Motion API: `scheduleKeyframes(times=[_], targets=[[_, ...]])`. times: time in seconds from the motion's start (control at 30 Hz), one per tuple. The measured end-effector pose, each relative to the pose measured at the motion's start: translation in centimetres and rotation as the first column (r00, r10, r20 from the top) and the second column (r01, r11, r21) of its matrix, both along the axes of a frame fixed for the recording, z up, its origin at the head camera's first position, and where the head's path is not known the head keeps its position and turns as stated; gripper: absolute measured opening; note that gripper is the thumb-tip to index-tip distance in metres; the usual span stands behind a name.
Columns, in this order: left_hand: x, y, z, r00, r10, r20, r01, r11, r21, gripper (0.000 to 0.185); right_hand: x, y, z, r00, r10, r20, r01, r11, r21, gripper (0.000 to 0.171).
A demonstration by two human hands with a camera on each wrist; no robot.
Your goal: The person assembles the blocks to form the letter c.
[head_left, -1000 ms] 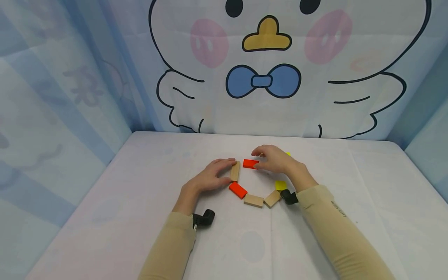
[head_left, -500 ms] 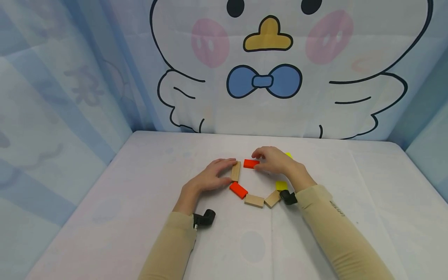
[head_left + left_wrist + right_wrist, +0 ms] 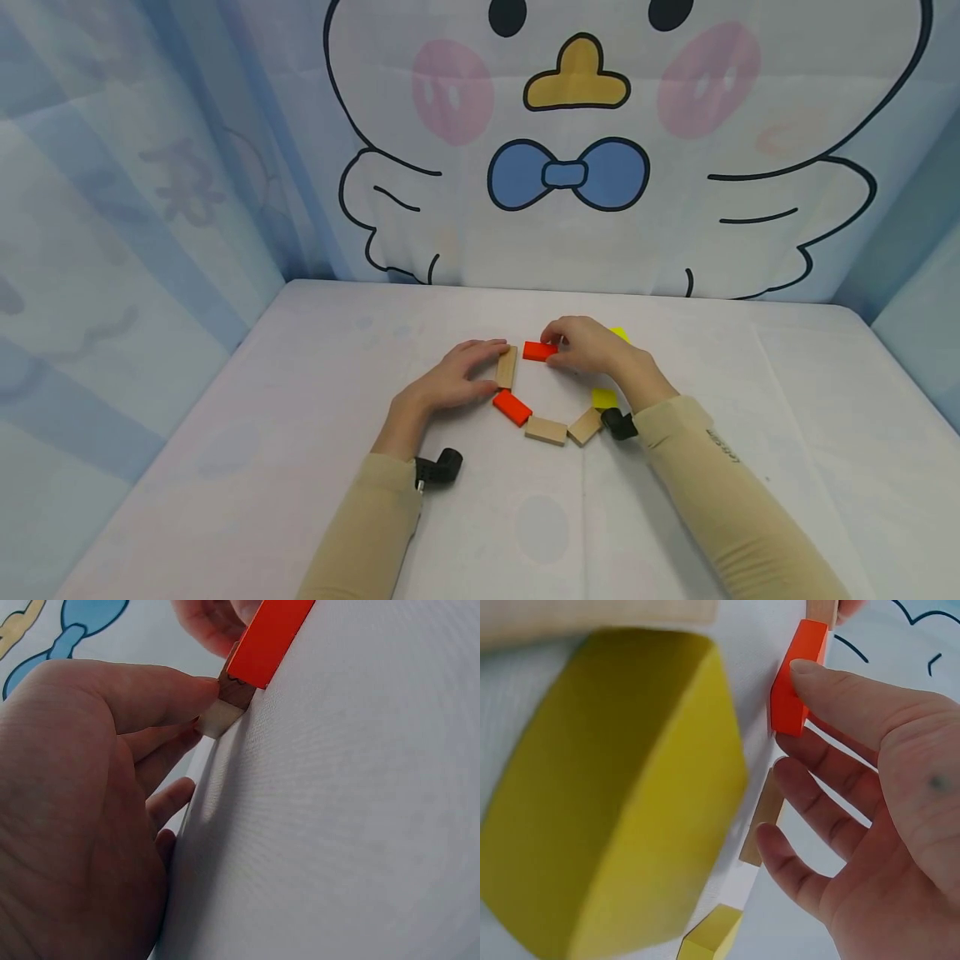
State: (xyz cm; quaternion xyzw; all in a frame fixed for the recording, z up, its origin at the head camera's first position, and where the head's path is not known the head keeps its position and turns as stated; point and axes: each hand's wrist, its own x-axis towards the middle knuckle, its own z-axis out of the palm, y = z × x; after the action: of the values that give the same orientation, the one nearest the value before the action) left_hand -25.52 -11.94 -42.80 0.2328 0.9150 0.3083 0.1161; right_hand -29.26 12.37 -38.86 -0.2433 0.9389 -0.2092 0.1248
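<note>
Flat blocks lie in a ring on the white table (image 3: 300, 467). My left hand (image 3: 453, 381) holds an upright plain wooden block (image 3: 506, 367) by its ends at the ring's left; in the left wrist view a fingertip touches the wooden block (image 3: 225, 709) beside a red block (image 3: 270, 637). My right hand (image 3: 588, 346) pinches the red block (image 3: 537, 351) at the ring's top, and the right wrist view shows the thumb on that red block (image 3: 799, 675). A second red block (image 3: 512, 407) lies below the left hand.
Two wooden blocks (image 3: 545, 430) (image 3: 584, 426) and a yellow block (image 3: 602, 397) form the ring's lower side. Another yellow block (image 3: 619, 333) peeks out behind the right hand. A cartoon bird cloth (image 3: 570, 167) backs the table, with cloth walls at both sides.
The right hand's fingers have curled lower onto the red block. The left hand and the other blocks have stayed where they were.
</note>
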Motion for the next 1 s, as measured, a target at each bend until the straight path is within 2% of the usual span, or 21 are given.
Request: scheduleKeyframes(times=[0.73, 1.0], targets=[[-0.1, -0.1, -0.1, 1.0, 0.003, 0.008, -0.004, 1.0, 0.015, 0.058, -0.5, 0.0, 1.1, 1.0, 0.01, -0.003, -0.01, 1.0, 0.014, 0.03], [-0.2, -0.1, -0.2, 1.0, 0.0, 0.007, 0.0, 1.0, 0.011, 0.058, -1.0, -0.3, 1.5, 0.998, 0.035, -0.047, -0.035, 0.999, 0.008, 0.028]])
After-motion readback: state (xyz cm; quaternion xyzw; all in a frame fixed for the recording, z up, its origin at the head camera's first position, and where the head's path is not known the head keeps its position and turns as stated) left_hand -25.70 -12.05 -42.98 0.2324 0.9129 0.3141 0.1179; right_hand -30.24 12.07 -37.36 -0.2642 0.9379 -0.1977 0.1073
